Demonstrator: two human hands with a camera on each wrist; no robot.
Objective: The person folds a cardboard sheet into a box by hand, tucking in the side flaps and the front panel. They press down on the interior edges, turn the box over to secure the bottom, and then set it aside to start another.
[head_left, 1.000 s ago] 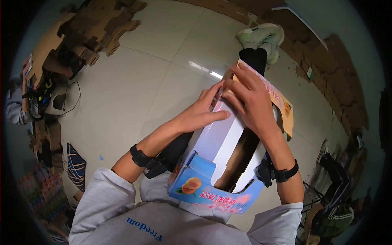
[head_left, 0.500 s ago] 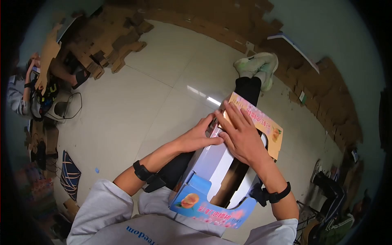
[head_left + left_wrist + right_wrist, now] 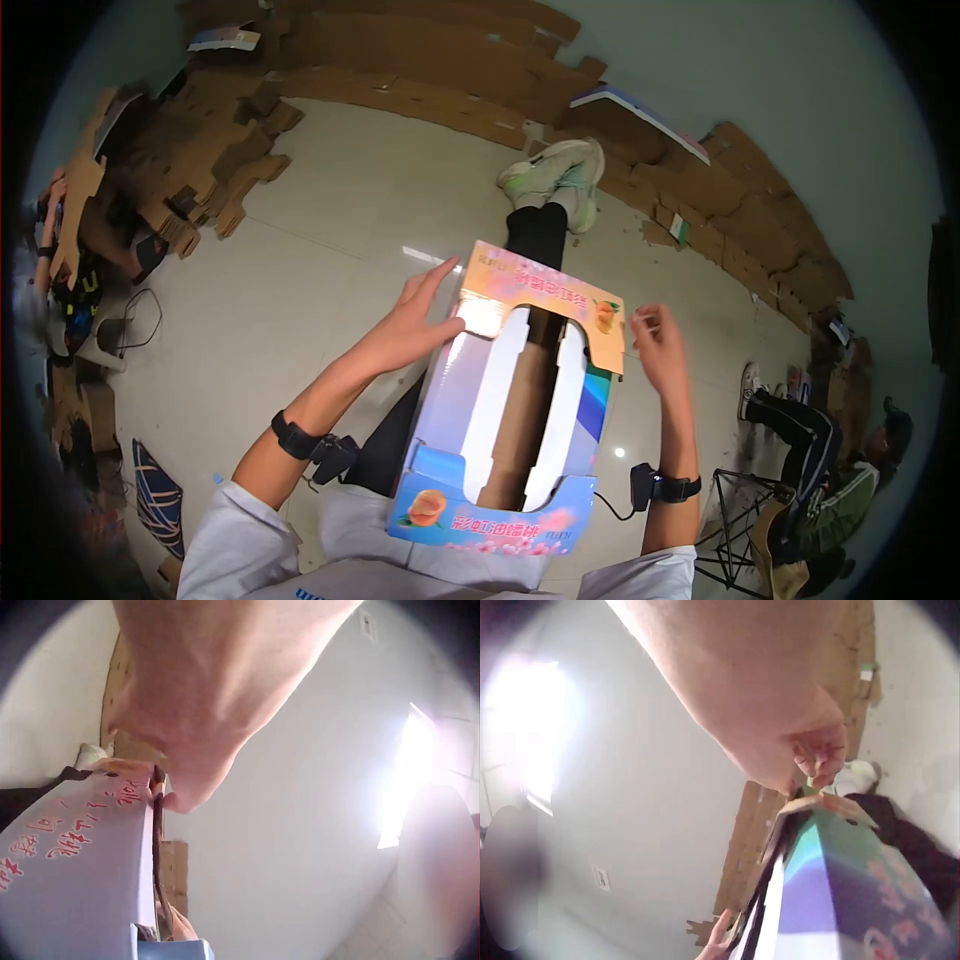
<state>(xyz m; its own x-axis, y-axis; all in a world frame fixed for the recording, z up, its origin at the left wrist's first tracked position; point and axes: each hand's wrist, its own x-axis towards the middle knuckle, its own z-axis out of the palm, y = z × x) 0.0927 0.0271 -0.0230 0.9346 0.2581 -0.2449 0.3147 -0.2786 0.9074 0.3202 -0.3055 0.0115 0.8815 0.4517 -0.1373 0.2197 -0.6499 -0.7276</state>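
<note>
A printed cardboard fruit box [image 3: 450, 385] rests across the person's legs, with a long opening along its top. Its near end is a blue panel [image 3: 495, 515] with a peach picture; an orange-pink panel [image 3: 540, 285] with another peach lies folded over the far end. My left hand [image 3: 410, 325] is at the far left corner, its fingers straight and its thumb at the box edge. Beyond the right side, my right hand [image 3: 660, 350] is raised apart from the box, fingers loosely curled around nothing. The right wrist view shows those curled fingers [image 3: 821, 761] near the orange panel's corner.
Flattened cardboard [image 3: 420, 105] lines the wall and lies piled at the left. The person's shoes [image 3: 555, 180] are on the tiled floor beyond the box. Another person [image 3: 820, 480] sits at the right near a black metal frame [image 3: 735, 520]; a patterned cushion [image 3: 157, 495] lies at left.
The right hand has left the box's far left corner and moved out past its right side. The left hand has loosened at that corner. The orange panel now lies flatter, and the view has swung right.
</note>
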